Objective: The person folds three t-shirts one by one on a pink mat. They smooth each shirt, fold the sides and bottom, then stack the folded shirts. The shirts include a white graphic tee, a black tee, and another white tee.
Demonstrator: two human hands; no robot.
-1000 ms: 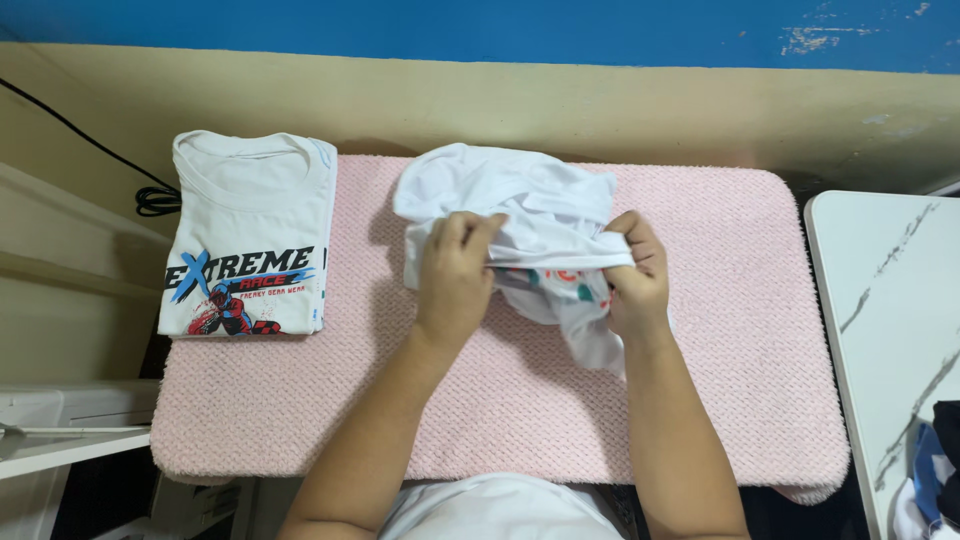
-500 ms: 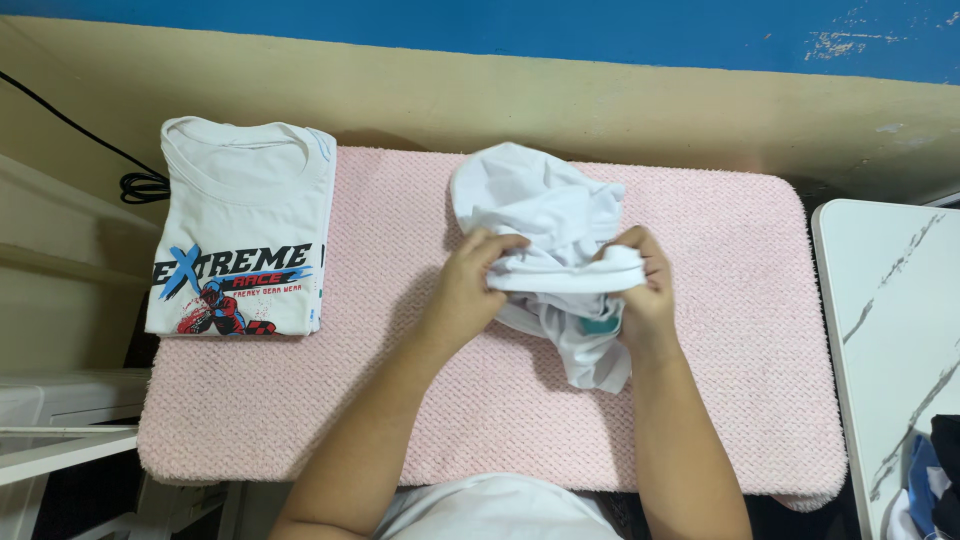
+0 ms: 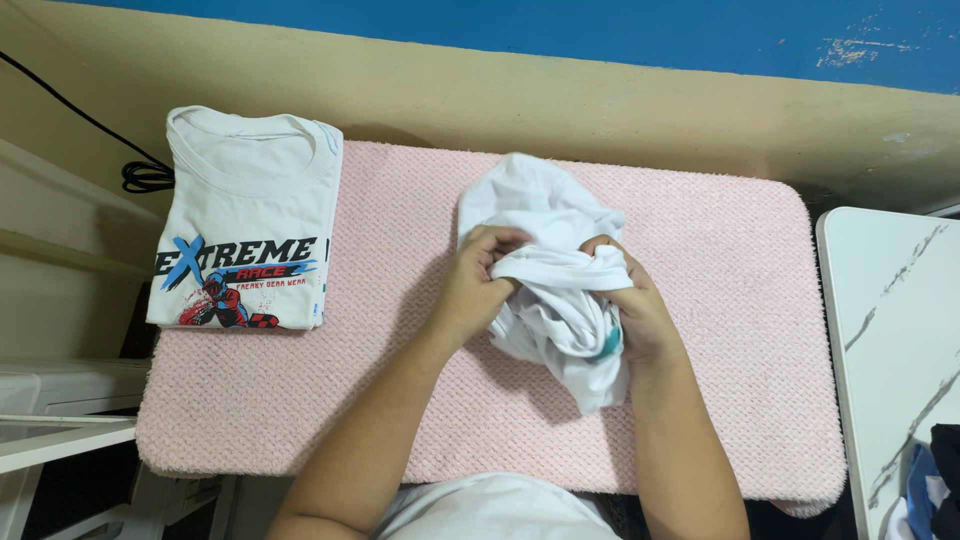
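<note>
Above the pink table, both hands, left and right, have their fingers clenched around a bunched white shirt; a folded shirt lies well left.

Even, fairly bright indoor light falls from above. Soft shadows lie just below and left of the fingers, on the pink mat under the bunched white shirt. No glare. Focus is sharp around the fingers; straight edges bow slightly toward the frame borders.
</note>
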